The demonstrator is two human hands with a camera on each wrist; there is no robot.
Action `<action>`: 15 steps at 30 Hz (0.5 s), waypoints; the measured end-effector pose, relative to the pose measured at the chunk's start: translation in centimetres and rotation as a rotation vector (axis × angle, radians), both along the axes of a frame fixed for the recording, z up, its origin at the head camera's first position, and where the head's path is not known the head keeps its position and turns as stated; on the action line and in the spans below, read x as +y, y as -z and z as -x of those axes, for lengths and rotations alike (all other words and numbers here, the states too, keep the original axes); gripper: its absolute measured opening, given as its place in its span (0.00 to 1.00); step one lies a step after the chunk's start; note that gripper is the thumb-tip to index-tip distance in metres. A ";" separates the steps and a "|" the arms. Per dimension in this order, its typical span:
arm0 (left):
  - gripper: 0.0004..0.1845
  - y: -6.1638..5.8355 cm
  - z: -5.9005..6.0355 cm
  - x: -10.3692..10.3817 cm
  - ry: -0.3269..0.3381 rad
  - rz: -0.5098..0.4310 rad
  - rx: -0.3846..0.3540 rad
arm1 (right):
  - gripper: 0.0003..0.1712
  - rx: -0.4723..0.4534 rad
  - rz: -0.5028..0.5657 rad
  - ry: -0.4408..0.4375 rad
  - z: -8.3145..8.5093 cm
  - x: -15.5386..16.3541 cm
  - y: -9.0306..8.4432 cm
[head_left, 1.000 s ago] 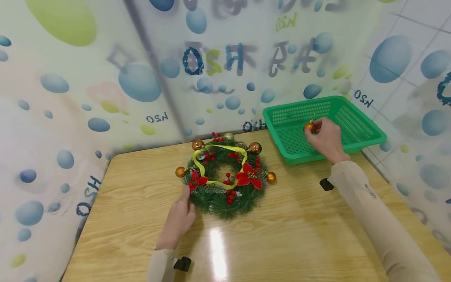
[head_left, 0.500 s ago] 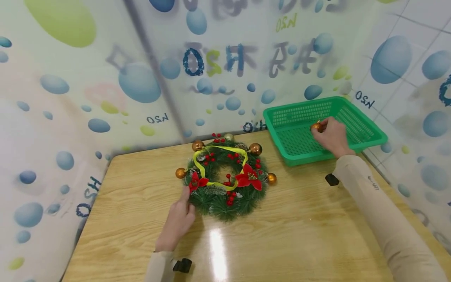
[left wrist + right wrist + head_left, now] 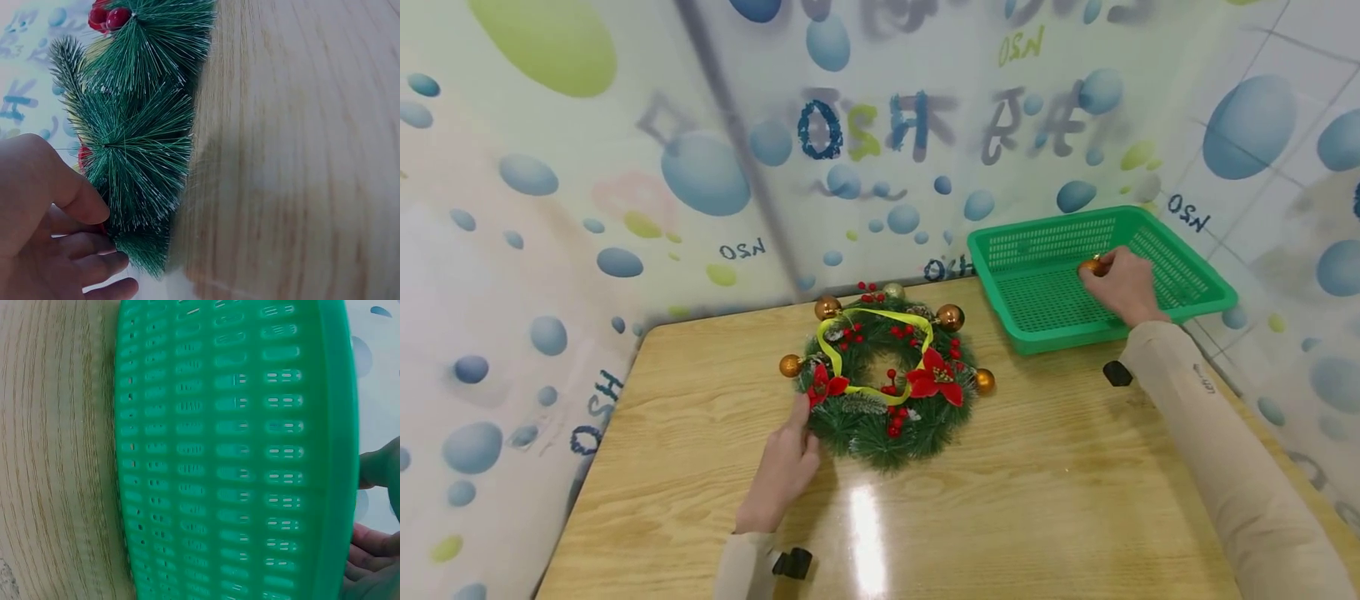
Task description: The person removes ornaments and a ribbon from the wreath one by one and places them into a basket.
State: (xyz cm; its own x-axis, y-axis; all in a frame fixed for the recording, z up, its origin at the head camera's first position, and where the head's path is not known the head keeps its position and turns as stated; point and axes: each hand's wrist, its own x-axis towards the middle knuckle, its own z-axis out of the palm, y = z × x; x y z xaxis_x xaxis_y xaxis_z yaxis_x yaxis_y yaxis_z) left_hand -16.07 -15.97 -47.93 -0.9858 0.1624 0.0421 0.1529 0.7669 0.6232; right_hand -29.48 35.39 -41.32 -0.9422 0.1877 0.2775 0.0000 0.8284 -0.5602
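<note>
Pinching a small gold bauble (image 3: 1092,267) in your right hand (image 3: 1124,287), you hold it inside the green basket (image 3: 1202,287) at the table's far right corner. Your left hand (image 3: 784,471) rests on the wooden table (image 3: 1045,492) with relaxed fingers touching the near-left edge of the wreath (image 3: 887,379), gripping nothing. Gold baubles, red berries, red flowers and a yellow ribbon (image 3: 831,362) sit on the wreath.

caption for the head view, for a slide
Right hand holds a gold bauble over the green basket; left hand touches the wreath.
</note>
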 end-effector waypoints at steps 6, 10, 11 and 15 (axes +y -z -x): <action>0.39 0.2 -0.3 -0.1 0.000 -0.008 -0.004 | 0.30 -0.046 0.020 0.015 -0.2 0.2 0.1; 0.39 0.3 -0.4 -0.1 -0.004 -0.012 -0.019 | 0.35 -0.098 0.043 0.026 -0.3 0.3 0.0; 0.40 0.3 -0.4 -0.1 -0.006 -0.013 -0.017 | 0.36 -0.102 0.046 0.028 -0.4 0.4 -0.1; 0.41 0.2 -0.3 -0.1 -0.002 -0.017 -0.005 | 0.36 -0.093 0.100 0.032 -0.9 0.6 -0.4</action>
